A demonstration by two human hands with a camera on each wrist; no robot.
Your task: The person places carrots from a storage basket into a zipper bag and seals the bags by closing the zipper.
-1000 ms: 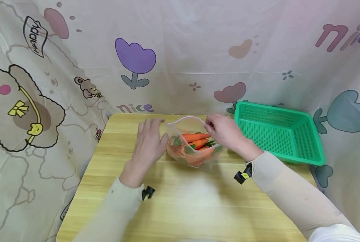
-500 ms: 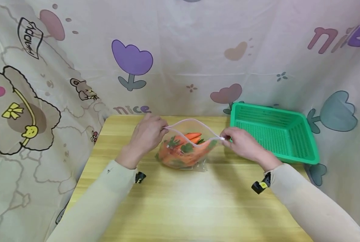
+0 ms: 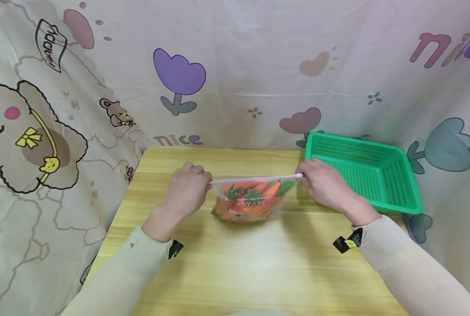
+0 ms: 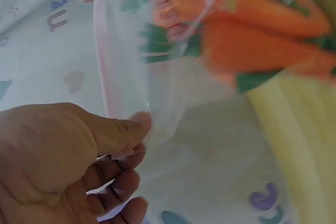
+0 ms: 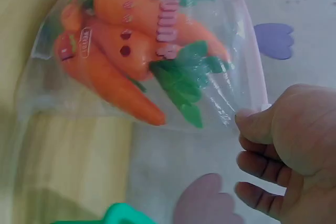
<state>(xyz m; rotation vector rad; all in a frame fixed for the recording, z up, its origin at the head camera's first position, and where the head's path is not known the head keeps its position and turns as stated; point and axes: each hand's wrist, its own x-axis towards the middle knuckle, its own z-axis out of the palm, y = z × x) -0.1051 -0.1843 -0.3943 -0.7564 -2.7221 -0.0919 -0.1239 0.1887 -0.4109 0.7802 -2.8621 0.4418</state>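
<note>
A clear plastic zip bag with pink print stands in the middle of the table, its pink zip edge stretched straight across the top. Several orange carrots with green leaves show through the plastic. My left hand pinches the left end of the zip edge between thumb and forefinger, the other fingers loosely curled, as the left wrist view shows. At the opposite end, my right hand pinches the corner by the small white slider.
A green plastic basket with perforated sides stands at the back right, close to my right hand. The wooden table meets a printed cloth backdrop behind and at the sides. A pale rounded edge shows at the bottom.
My left hand, earlier spread beside the bag, has taken its left corner. The right hand has moved right to the opposite corner. The bag's mouth has gone from gaping to a straight line.
</note>
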